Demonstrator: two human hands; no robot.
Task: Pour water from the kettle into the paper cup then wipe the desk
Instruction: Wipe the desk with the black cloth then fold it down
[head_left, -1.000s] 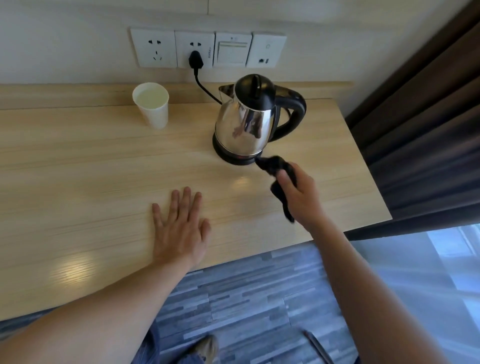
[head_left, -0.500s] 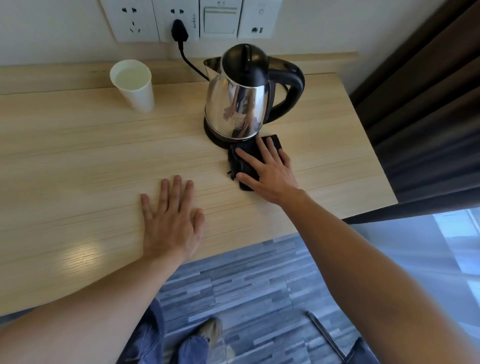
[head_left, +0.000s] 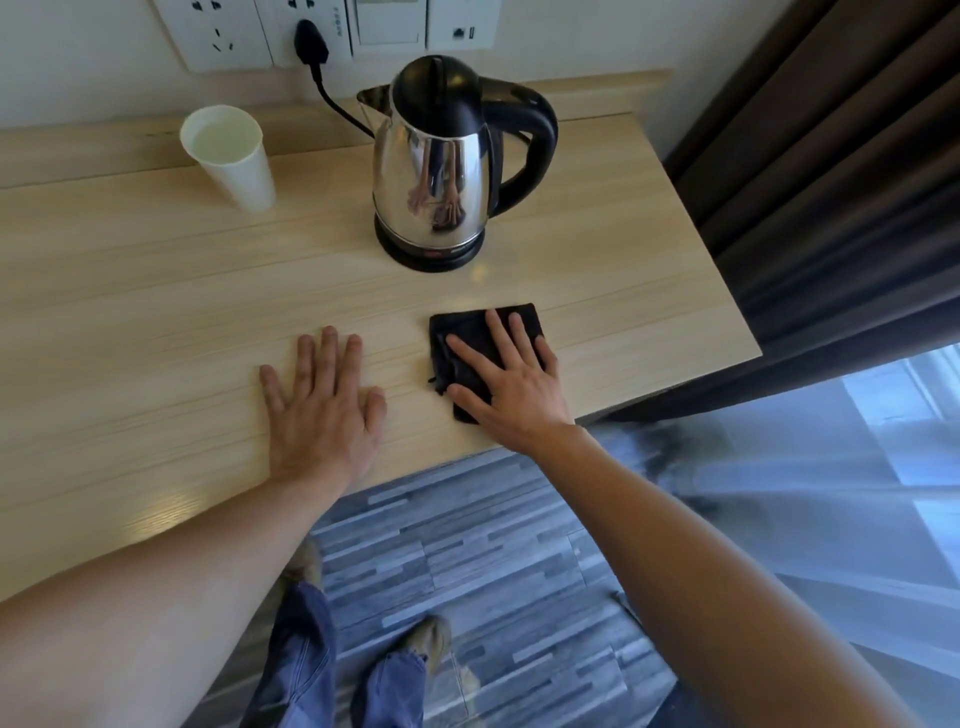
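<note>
Right hand (head_left: 511, 387) lies flat, fingers spread, palm down on a folded black cloth (head_left: 480, 332) that rests on the wooden tabletop (head_left: 156, 291) near its front edge. Left hand (head_left: 324, 410) lies just beside it, also flat and spread on the bare tabletop, gripping nothing. Beyond the right hand, well apart from the cloth, a stainless steel electric kettle (head_left: 441, 171) stands upright on its black base (head_left: 431, 254). Beyond the left hand, a white paper cup (head_left: 234, 161) stands upright with liquid inside, near the wall.
</note>
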